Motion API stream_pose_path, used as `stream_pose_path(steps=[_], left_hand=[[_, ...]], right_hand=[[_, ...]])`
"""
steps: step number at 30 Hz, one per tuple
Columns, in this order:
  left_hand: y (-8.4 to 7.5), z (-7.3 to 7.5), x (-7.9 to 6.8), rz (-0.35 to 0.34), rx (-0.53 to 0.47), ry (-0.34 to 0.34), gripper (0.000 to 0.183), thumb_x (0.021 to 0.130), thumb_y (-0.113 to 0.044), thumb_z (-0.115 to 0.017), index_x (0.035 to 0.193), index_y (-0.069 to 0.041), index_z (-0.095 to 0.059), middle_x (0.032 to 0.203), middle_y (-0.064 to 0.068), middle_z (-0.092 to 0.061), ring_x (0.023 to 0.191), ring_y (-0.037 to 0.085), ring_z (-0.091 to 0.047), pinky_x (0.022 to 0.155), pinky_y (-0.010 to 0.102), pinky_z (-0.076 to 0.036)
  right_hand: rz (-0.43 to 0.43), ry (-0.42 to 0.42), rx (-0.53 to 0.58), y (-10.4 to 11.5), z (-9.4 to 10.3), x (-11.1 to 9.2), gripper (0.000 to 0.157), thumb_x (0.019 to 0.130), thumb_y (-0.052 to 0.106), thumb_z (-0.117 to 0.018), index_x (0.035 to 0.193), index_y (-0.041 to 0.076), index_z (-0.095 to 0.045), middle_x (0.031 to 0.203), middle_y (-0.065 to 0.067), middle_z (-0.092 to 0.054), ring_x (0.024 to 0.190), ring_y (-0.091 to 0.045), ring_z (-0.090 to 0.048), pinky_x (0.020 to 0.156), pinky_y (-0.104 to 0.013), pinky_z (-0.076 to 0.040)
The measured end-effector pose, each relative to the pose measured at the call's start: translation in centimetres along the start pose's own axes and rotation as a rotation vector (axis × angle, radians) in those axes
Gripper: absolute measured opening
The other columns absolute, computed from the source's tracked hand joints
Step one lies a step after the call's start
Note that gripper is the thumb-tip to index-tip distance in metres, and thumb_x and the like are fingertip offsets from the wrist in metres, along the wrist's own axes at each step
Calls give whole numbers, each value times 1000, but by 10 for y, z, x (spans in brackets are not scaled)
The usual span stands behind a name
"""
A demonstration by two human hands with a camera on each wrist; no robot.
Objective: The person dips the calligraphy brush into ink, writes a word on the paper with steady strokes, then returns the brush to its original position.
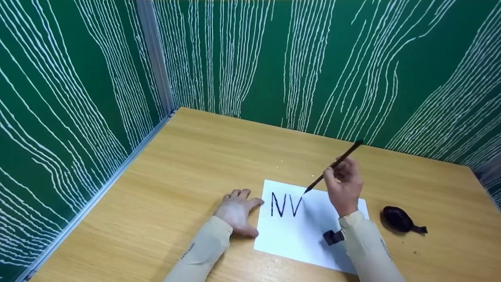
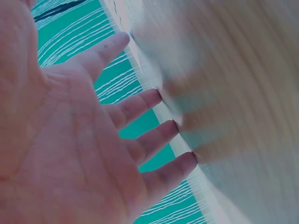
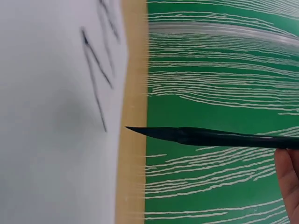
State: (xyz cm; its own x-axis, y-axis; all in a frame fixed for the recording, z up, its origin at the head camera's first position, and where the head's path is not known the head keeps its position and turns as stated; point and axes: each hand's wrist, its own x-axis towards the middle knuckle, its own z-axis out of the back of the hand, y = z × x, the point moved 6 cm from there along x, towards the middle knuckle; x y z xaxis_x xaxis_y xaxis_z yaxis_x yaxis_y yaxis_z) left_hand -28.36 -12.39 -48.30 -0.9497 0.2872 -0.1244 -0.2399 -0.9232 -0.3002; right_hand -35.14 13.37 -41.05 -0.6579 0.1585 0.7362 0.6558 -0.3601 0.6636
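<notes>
My right hand pinches a dark, slim brush by its handle, the pointed tip slanting down to the left. In the right wrist view the brush shows its tapered black tip a little apart from the end of a drawn stroke. Below lies a white sheet of paper bearing a black N and V. At the sheet's left side, my left hand rests with fingers spread, thumb by the paper's edge. Its fingertips touch the wooden table in the left wrist view.
To the right of the paper sits a small black oval dish with a short handle. Small crumbs dot the wooden table. Green walls with white wavy lines stand behind and left. A small black camera sits at the right wrist.
</notes>
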Motion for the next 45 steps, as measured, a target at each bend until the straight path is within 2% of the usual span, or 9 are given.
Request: stream_pose_path(steps=[3,6,13,20,24,37,45], left_hand=[[1,0,0,-3,0,-4,89,72,-46,-83,153,-28,-54,163,14,-44,150,39,-41,120,57,-39],[2,0,-1,-11,-11,-8,88,72,-45,-84,152,-26,-54,162,15,-45,149,39,-42,119,58,-39],[3,-1,1,-20,-30,1,90,72,-45,-82,154,-24,-52,164,16,-43,151,40,-40,120,59,-38],[2,-1,1,-18,-13,-1,91,71,-45,-83,154,-25,-52,164,15,-44,150,40,-41,120,59,-38],[3,-1,1,-12,-16,4,90,72,-45,-83,154,-25,-52,164,15,-43,150,39,-41,120,58,-38],[1,0,1,-6,-18,3,88,73,-45,-83,154,-25,-53,164,14,-43,150,39,-40,120,57,-38],[2,-1,1,-3,-28,14,88,74,-45,-83,154,-25,-52,164,15,-42,151,39,-39,121,57,-37]], right_hand=[[-2,-9,-6,-2,2,1,28,89,-13,-61,117,-7,-60,87,15,-62,78,6,-62,77,-7,-53],[19,13,0,-2,1,0,29,88,-14,-61,117,-7,-59,87,13,-62,77,6,-62,75,-8,-53],[19,53,-10,-2,-3,-1,29,89,-14,-61,116,-6,-59,87,3,-67,78,5,-63,76,-8,-54],[20,82,-30,-3,-6,-2,29,88,-17,-60,115,-8,-58,87,-16,-68,80,7,-63,79,-8,-55],[24,94,-38,-3,-7,-3,28,89,-16,-60,116,-8,-58,89,-23,-68,81,9,-62,80,-8,-54],[38,104,-42,-2,-8,-5,28,87,-18,-61,113,-8,-59,88,-20,-69,80,8,-62,78,-6,-53],[15,110,-47,-3,-8,-5,27,88,-17,-62,113,-7,-60,88,-18,-70,80,7,-61,77,-7,-54]])
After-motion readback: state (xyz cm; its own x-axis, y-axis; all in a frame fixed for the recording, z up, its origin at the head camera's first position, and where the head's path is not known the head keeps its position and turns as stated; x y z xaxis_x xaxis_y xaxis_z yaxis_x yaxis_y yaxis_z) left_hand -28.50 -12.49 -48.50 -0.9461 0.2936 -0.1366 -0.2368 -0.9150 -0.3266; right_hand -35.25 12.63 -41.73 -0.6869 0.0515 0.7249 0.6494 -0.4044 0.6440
